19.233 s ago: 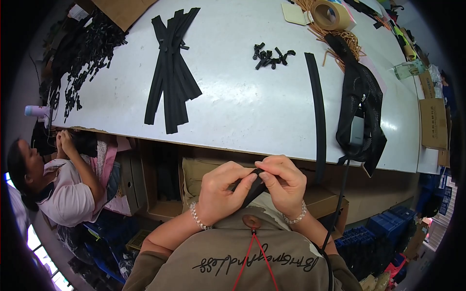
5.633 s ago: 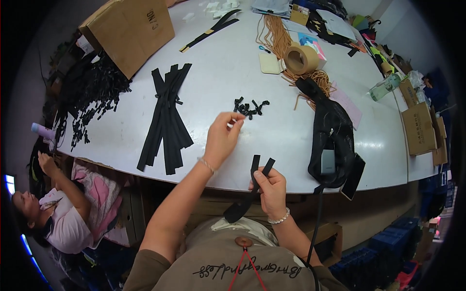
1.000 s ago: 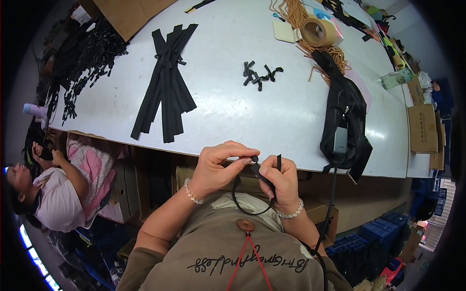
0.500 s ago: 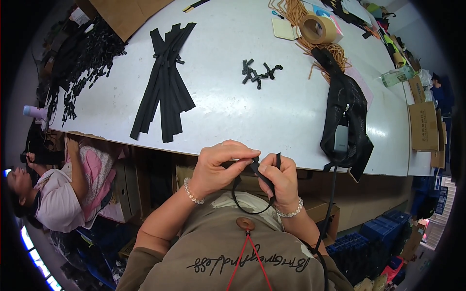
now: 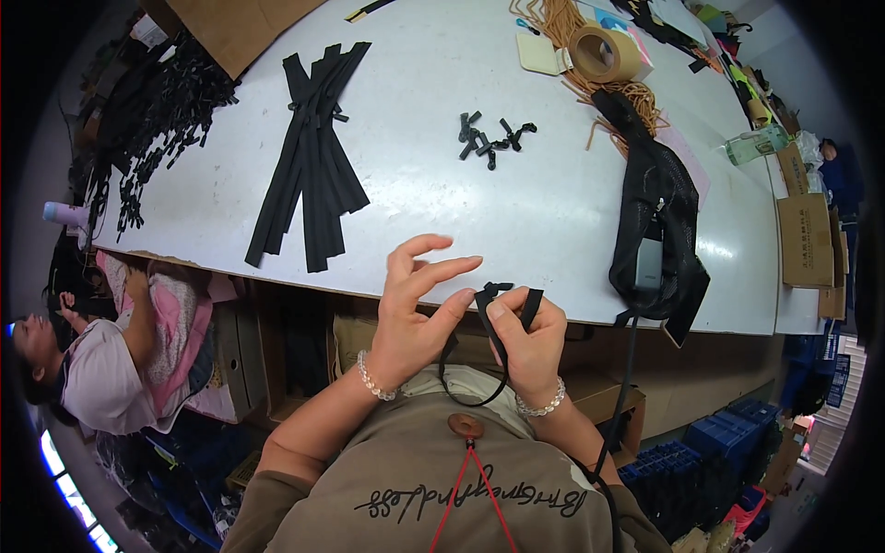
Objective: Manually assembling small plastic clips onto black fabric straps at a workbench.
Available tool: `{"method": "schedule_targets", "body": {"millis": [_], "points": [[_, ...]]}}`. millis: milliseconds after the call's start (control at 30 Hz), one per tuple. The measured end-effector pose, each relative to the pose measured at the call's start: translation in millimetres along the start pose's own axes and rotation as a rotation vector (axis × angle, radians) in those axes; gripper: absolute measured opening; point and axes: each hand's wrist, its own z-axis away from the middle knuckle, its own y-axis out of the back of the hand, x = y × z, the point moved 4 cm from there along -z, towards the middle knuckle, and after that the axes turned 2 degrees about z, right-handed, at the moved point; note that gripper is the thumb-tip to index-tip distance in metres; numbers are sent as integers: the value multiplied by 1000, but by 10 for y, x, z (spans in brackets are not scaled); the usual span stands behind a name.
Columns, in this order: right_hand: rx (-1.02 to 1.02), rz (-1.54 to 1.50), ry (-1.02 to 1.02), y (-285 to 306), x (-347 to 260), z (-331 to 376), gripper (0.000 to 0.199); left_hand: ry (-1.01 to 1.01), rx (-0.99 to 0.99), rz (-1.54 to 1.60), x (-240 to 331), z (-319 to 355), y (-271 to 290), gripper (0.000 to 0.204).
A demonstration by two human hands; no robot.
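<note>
My right hand (image 5: 527, 334) is closed in a pinch on a narrow black zipper strip (image 5: 486, 403), just off the table's near edge. The strip hangs below in a loop, with one end sticking up behind my fingers. A small black pull (image 5: 496, 288) sits at the top of the strip, above my right thumb. My left hand (image 5: 419, 309) is open with its fingers apart, its thumb tip close beside the pull; whether it touches cannot be made out. Several small black pulls (image 5: 491, 147) lie loose on the table, and a bundle of black zipper strips (image 5: 318, 175) lies left of them.
On the white table (image 5: 415, 184) a black mesh pouch (image 5: 656, 212) with a grey device and cable lies at right. Behind it are a tape roll (image 5: 604, 55) and tan cords. A dark heap of pulls (image 5: 166, 111) covers the far left. A person (image 5: 120, 359) sits at left.
My left hand has let go of the pull end and spread its fingers upward. The right hand keeps its pinch on the zipper strip. The person at left has moved a hand.
</note>
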Motion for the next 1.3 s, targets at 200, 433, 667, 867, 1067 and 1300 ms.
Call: {"method": "schedule_targets", "body": {"millis": [200, 433, 667, 867, 1067, 1300], "points": [[101, 225, 327, -131, -213, 36, 5, 314, -103, 526, 82, 31, -64, 25], [-49, 281, 435, -182, -351, -35, 10, 472, -81, 726, 68, -125, -39, 20], [-31, 74, 300, -83, -302, -44, 15, 558, -18, 919, -68, -104, -69, 21], [-145, -71, 270, -27, -328, -106, 26, 624, -57, 1014, -107, -84, -52, 20], [-205, -114, 110, -140, -318, -65, 16, 574, -89, 849, -118, -80, -12, 20], [-168, -2, 78, -134, -229, -71, 15, 479, -63, 704, -87, -88, 23, 17]]}}
